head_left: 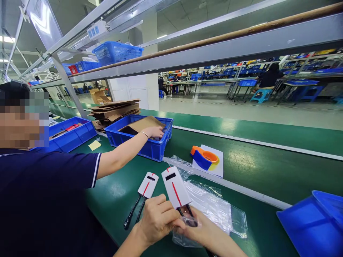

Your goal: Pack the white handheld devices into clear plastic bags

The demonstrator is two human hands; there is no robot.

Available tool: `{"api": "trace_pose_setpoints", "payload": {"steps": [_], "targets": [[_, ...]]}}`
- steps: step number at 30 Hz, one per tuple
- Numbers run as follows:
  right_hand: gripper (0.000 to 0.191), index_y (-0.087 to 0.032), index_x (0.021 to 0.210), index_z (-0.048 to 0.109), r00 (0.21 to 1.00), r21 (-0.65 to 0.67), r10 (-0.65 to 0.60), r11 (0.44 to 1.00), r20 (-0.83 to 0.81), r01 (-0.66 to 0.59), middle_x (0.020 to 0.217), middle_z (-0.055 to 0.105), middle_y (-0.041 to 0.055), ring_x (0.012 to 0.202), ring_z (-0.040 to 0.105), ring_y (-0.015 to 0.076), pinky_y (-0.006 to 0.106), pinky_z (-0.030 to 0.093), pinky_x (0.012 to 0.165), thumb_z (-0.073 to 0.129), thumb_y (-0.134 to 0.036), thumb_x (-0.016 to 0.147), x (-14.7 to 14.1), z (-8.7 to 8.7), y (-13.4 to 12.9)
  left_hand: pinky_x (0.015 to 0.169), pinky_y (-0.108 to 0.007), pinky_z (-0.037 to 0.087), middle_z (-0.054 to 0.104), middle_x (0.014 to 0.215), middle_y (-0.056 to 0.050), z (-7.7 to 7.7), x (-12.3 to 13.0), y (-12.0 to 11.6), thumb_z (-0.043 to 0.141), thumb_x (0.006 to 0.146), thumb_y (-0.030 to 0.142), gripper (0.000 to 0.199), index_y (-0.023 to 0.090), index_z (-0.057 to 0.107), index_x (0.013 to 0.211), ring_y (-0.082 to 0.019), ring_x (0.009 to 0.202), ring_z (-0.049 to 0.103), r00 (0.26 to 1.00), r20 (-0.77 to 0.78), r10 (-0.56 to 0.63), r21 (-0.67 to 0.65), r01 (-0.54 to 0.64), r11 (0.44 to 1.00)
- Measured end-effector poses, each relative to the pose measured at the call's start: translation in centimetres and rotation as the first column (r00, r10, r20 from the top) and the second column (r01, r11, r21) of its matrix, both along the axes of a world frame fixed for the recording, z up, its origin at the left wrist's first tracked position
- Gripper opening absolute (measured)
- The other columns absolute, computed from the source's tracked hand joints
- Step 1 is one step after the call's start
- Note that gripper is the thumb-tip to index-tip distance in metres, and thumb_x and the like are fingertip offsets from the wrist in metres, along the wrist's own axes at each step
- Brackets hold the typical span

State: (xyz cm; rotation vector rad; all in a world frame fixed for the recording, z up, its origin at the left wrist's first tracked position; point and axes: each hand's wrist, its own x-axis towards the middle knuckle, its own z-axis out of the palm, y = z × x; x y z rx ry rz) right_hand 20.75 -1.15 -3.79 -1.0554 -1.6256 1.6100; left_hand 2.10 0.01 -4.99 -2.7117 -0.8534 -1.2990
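My left hand (157,217) and my right hand (199,230) meet at the bottom of a white card (175,188) with a red stripe and black handles. Both grip its black lower end over a clear plastic bag (214,208) lying on the green table. A second white card (147,185) of the same kind, with black handles, lies on the table just left of my left hand.
A co-worker in a dark shirt at left reaches an arm (125,151) into a blue crate (150,146) holding cardboard. An orange-and-blue tape dispenser (205,157) sits on a white sheet. Another blue crate (71,134), stacked cardboard (115,110), and a blue bin (316,225) at right.
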Motion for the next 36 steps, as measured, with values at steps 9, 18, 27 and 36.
{"api": "trace_pose_setpoints", "payload": {"steps": [9,18,27,36], "targets": [[0.018,-0.019,0.092,0.059,0.992,-0.041,-0.041,0.998,0.119,0.046,0.077,0.058,-0.0040,0.069,0.050,0.0153,0.027,0.041,0.063,0.065,-0.020,0.075,0.9,1.2,-0.7,0.052,-0.030,0.024,0.058,0.055,-0.003,-0.2,0.1,-0.4,0.038,0.108,0.043,0.053,0.020,0.054,0.064,-0.014,0.049,0.048,0.996,0.001,0.084,-0.273,-0.081,0.959],[0.070,-0.022,0.070,0.067,0.922,0.123,-0.190,0.980,0.337,0.157,0.055,0.054,0.0004,0.062,0.053,0.0219,0.034,0.042,0.065,0.034,-0.079,0.095,6.4,1.9,0.4,0.048,-0.024,0.028,0.040,0.048,0.004,0.9,-3.5,0.7,0.039,0.100,0.066,0.063,0.018,0.057,0.063,-0.011,0.045,0.039,0.910,0.289,0.298,-0.780,0.044,0.624],[0.062,-0.022,0.063,0.067,0.869,0.211,-0.185,0.973,0.460,0.095,0.062,0.057,0.0031,0.061,0.049,0.0201,0.031,0.034,0.054,0.048,-0.072,0.094,8.9,3.1,-1.0,0.055,-0.023,0.039,0.061,0.064,-0.003,1.0,-4.5,0.8,0.044,0.102,0.061,0.061,0.015,0.064,0.067,-0.013,0.056,0.055,0.908,0.331,0.256,-0.681,0.042,0.731],[0.070,-0.022,0.061,0.065,0.831,0.289,-0.231,0.953,0.506,0.089,0.062,0.063,0.0051,0.061,0.058,0.0220,0.030,0.043,0.057,0.036,-0.076,0.094,8.8,2.8,-0.6,0.059,-0.023,0.040,0.061,0.061,-0.003,0.2,-4.6,1.0,0.041,0.105,0.054,0.058,0.017,0.064,0.068,-0.014,0.061,0.056,0.917,0.362,0.169,-0.441,0.009,0.897]]}}
